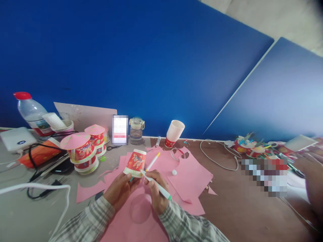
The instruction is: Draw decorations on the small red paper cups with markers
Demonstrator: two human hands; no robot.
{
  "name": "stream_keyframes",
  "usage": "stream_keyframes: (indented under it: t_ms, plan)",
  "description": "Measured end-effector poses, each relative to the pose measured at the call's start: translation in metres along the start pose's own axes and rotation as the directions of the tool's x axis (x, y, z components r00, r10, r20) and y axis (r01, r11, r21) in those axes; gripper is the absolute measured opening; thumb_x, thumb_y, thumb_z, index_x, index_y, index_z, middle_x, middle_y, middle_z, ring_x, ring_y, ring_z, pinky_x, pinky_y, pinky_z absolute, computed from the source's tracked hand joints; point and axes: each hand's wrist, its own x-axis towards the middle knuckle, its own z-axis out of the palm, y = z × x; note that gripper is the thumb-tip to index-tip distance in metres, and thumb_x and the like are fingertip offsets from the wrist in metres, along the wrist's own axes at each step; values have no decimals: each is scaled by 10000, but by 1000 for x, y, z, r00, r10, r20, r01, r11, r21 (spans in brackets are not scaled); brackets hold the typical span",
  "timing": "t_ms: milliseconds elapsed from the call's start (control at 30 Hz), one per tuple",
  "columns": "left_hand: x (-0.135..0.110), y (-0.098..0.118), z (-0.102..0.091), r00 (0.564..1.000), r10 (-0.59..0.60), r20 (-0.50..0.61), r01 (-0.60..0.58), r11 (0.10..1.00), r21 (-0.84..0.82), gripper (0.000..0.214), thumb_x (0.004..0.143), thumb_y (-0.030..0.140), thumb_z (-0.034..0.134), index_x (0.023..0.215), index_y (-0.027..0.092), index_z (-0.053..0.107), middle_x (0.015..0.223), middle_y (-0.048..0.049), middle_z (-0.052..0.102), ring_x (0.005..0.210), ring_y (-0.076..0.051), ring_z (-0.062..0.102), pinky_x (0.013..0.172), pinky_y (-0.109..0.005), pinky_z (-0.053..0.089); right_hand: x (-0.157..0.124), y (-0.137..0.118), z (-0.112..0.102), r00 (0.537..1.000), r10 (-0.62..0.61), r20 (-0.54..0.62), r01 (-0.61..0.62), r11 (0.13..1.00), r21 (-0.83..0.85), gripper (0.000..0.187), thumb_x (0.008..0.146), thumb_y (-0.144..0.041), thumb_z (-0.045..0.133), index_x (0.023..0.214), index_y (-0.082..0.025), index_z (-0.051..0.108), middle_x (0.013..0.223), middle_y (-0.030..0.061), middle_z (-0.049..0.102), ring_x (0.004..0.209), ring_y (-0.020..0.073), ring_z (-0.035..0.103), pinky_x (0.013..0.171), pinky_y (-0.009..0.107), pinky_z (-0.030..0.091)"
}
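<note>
My left hand (122, 191) grips an upside-down red and white paper cup (135, 162) by its rim; the cup carries a printed figure. In my right hand (158, 189) is a white marker (161, 190) with a green end, its tip against the cup's lower right edge. Pink paper (186, 174), cut and torn in places, spreads beneath both hands. A yellow-tipped marker (153, 161) lies on it just behind the cup. Farther right on the paper are a small white round object (174, 172) and a cut paper ring (178, 153).
Pink-roofed cup models (78, 151) stand at the left, near a plastic bottle (32, 112) and cables. At the back are a lidded jar (136, 131) and stacked paper cups (174, 132). Another person's hand (306, 168) is at the far right, beside cups of supplies (246, 146).
</note>
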Motion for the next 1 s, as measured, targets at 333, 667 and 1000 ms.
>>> stream_keyframes:
  t_ms: [333,667,1000]
  plan:
    - [0,0,-1,1000,-1,-18,0,1000,-22,311,582,163,609,893,163,631,835,-148,702,869,-341,570,774,-497,438,2,-1,0,1000,-11,-4,11,1000,-23,247,799,-360,471,857,-212,660,632,20,600,548,207,565,527,304,457]
    - [1,0,-1,999,28,-24,-29,998,-48,339,598,153,595,936,179,620,815,-148,713,852,-345,580,769,-490,450,2,1,0,1000,3,-10,-3,1000,6,203,790,-306,486,855,-221,659,644,22,603,545,209,562,519,303,455]
    - [1,1,-1,999,5,-38,-7,999,-50,383,601,162,593,985,160,586,836,-156,707,836,-329,587,761,-494,450,3,-2,0,1000,15,-7,-15,1000,-12,224,790,-328,476,841,-207,657,617,16,586,517,198,548,499,289,441]
